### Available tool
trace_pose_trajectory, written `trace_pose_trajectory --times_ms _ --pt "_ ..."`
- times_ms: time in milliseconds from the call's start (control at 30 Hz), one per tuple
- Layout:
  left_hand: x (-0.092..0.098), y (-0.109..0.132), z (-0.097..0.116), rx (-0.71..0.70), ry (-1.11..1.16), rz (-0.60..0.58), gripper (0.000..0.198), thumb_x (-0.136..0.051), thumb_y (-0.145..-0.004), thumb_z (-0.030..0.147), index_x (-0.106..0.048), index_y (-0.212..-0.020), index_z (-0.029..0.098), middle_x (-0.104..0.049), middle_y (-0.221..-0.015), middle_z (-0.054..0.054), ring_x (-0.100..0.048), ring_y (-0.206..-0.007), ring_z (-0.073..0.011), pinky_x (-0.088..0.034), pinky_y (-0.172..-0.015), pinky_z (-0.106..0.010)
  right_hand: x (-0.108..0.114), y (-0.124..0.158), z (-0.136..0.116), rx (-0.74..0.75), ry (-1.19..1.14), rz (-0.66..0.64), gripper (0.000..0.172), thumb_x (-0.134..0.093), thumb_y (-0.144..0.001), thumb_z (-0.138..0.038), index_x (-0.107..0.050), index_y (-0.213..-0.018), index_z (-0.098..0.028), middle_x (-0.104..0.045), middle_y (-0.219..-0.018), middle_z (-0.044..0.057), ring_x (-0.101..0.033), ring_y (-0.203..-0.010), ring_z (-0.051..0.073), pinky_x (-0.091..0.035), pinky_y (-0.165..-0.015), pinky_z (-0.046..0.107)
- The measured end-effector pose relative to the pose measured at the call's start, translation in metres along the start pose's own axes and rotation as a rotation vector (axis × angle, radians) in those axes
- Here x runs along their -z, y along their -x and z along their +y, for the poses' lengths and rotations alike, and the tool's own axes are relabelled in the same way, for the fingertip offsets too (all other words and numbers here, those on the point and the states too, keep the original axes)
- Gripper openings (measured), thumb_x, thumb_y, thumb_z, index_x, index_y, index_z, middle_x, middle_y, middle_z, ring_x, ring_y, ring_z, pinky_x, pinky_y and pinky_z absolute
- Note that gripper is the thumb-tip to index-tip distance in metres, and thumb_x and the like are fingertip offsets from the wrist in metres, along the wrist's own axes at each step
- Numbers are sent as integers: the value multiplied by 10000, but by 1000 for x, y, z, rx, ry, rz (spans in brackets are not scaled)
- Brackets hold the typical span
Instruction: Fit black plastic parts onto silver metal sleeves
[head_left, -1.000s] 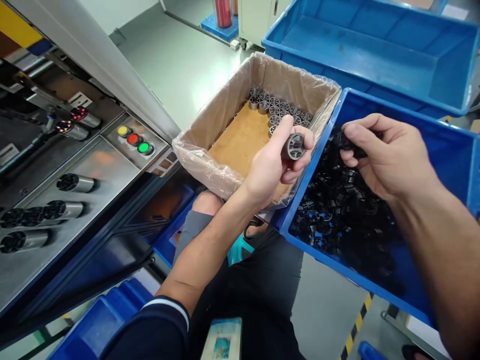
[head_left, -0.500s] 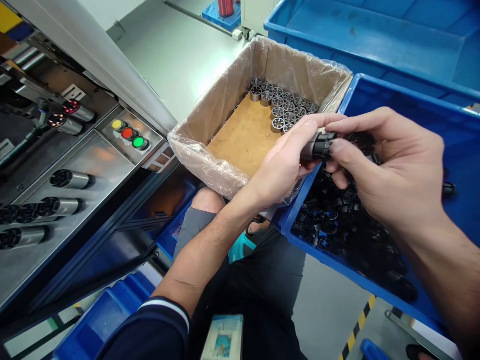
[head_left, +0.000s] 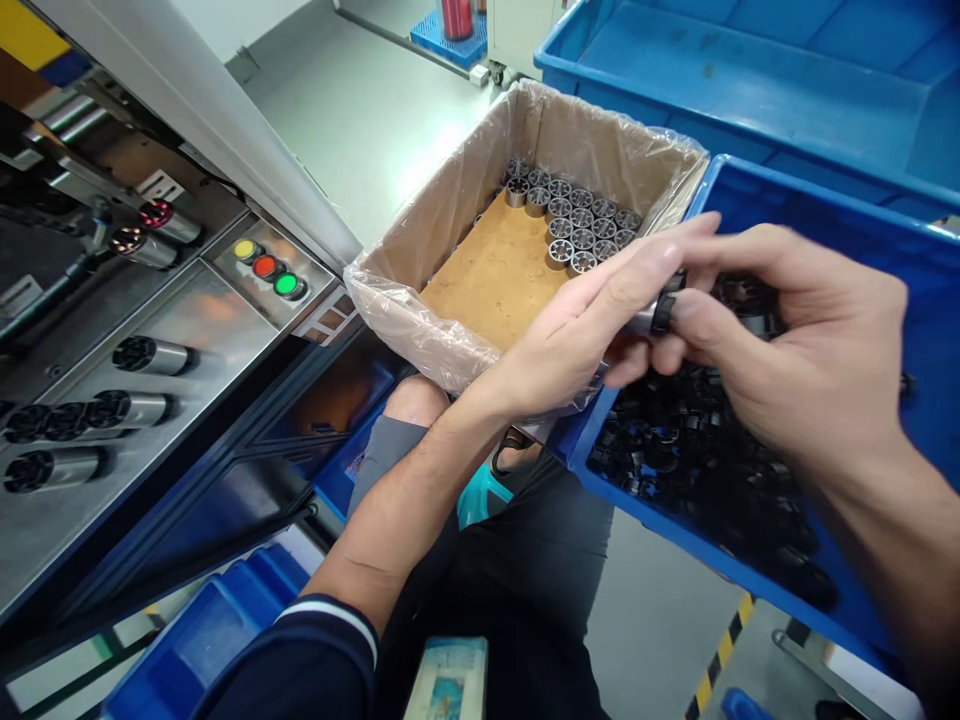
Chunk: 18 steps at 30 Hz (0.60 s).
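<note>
In front of my chest, at the near edge of the blue bin, my left hand (head_left: 592, 315) is closed around a short metal sleeve (head_left: 642, 322). A black plastic insert (head_left: 664, 308) sits at the sleeve's right end. My right hand (head_left: 817, 340) pinches that black end between thumb and fingers, so both hands are on the same part. Much of the sleeve is hidden by my left fingers. Another dark round part (head_left: 750, 298) shows behind my right thumb; whether it is in the palm or in the bin, I cannot tell.
A plastic-lined carton (head_left: 431, 235) holds rows of metal sleeves (head_left: 581, 218) on brown board. The blue bin (head_left: 600, 450) contains many black plastic pieces (head_left: 675, 450). At left, several sleeves (head_left: 154, 355) lie on a metal machine table (head_left: 217, 385) near coloured buttons (head_left: 266, 266).
Less of the black insert sticks out of the sleeve, and more bright metal shows. My left hand has flattened along the part, while my right hand has shifted slightly right. The view moved a little.
</note>
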<state>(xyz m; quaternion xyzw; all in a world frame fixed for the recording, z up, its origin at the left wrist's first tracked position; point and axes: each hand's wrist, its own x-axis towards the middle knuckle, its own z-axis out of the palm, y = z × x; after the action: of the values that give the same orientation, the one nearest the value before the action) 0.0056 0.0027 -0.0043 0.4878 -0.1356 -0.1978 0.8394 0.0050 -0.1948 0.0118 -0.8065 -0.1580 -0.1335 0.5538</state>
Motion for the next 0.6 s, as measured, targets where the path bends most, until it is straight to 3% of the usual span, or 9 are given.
trace_pose_trajectory --times_ms 67,167,267,367,467,600 --pt "4 -2 1 -18 68 -13 423 -714 -1274 623 -856 -1380 239 -878 -1041 -6 -719 -722 -72 -529 -670 -177 4 -8 1 -161 -261 -25 366 -850 -934 -166 -863 -1255 -342 -811 -966 -37 -624 -616 144 -463 -561 356" --pt "8 -4 1 -72 132 97 602 -699 -1250 756 -782 -1085 183 -929 -1190 -49 -786 -764 -60 -569 -695 -155 8 -16 -1 -387 -513 -3 370 -686 -717 -84 -748 -1012 -298 -777 -831 -22 -553 -500 149 -307 -443 312" --pt "4 -3 0 -102 47 165 778 -592 -1229 924 -726 -997 194 -811 -868 -8 -637 -573 -53 -477 -578 -180 6 -17 -4 -484 -508 14 333 -664 -664 -53 -731 -912 -263 -804 -815 0 -569 -490 140 -324 -450 287" --pt "0 -4 -1 -167 -29 234 766 -642 -1205 939 -683 -951 217 -573 -697 47 -487 -530 -50 -453 -557 -200 2 -15 -7 -548 -488 29 299 -717 -728 -51 -736 -941 -260 -852 -849 16 -546 -472 134 -340 -459 285" --pt "3 -8 -1 -208 47 278 608 -686 -1243 825 -687 -1086 237 -526 -798 53 -464 -610 -61 -544 -620 -194 0 -13 -12 -527 -452 50 255 -733 -772 -51 -732 -933 -249 -897 -999 39 -566 -497 111 -331 -461 280" --pt "8 -12 -1 -76 129 114 359 -685 -1288 604 -706 -1433 276 -614 -1027 0 -602 -750 -93 -526 -618 -198 1 -10 -16 -404 -451 24 285 -877 -834 -75 -765 -994 -283 -810 -943 -20 -620 -544 112 -333 -449 285"
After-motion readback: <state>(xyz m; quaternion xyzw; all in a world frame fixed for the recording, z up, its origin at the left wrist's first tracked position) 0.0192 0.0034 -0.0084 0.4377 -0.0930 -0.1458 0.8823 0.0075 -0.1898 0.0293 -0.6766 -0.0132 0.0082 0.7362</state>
